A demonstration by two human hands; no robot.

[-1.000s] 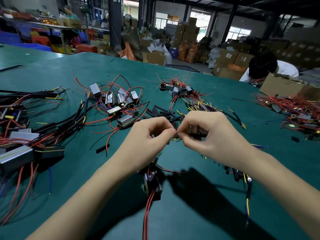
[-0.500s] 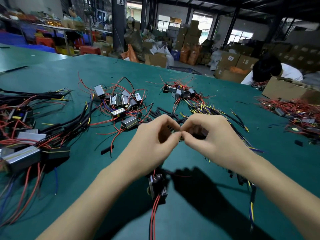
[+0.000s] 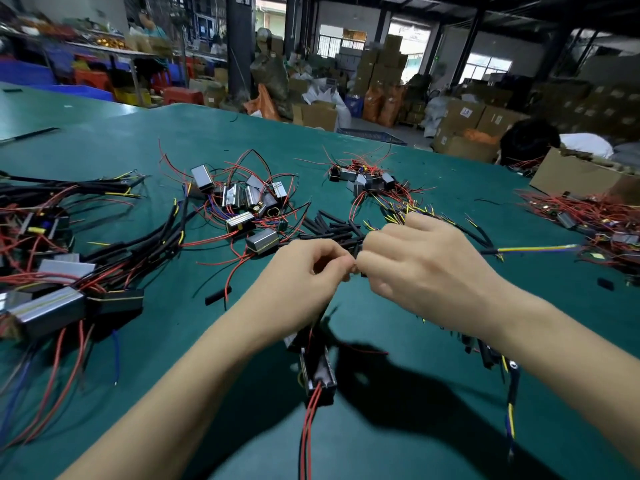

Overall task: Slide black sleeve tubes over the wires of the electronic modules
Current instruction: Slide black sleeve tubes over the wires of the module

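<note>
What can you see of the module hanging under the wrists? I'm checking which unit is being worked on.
The module is a small dark boxy block with pale metallic-looking edges, hanging below the left hand, clear of the green table. It tilts slightly. Two red wires leave its near end and run toward the camera. Its upper end disappears behind the left wrist, so its top connection is hidden.
</note>
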